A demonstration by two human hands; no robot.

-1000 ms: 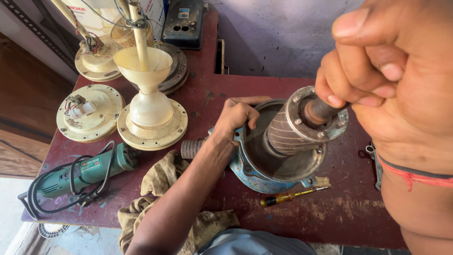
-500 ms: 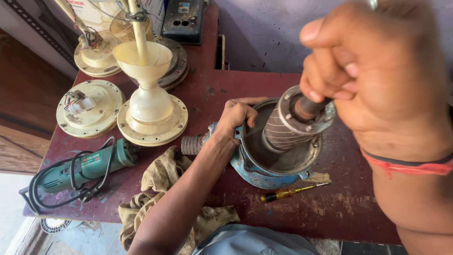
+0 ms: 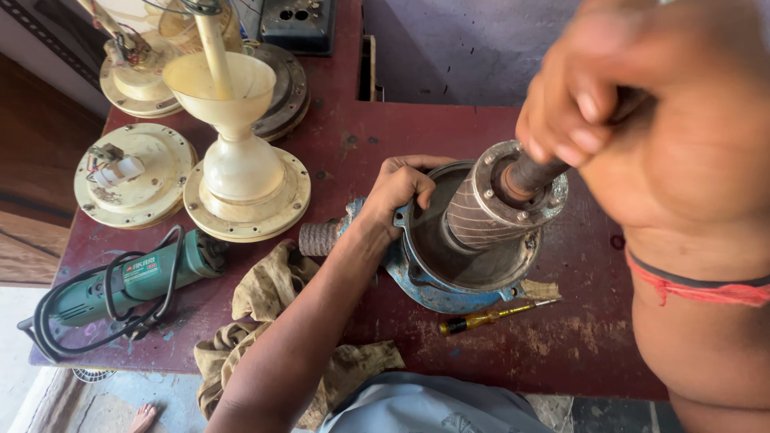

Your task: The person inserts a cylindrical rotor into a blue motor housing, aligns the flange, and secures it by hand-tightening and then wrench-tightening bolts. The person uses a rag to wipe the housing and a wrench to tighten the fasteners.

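My left hand (image 3: 399,189) grips the near-left rim of a round blue motor housing (image 3: 433,293) on the dark red table (image 3: 577,345). A ribbed metal rotor (image 3: 481,210) stands tilted in the housing, its shaft pointing up and to the right. My right hand (image 3: 634,112), blurred and close to the camera, is closed round the top of that shaft. A red thread circles the right wrist.
A yellow-handled screwdriver (image 3: 481,319) lies just in front of the housing. A dirty cloth (image 3: 273,293) hangs over the front edge. A green angle grinder (image 3: 132,279) with its coiled cord lies at the left. Cream fan parts (image 3: 241,180) stand behind it.
My right hand has shifted along the shaft and risen closer to the camera, covering more of the view. The rotor stays tilted in the housing, and my left hand has kept its hold.
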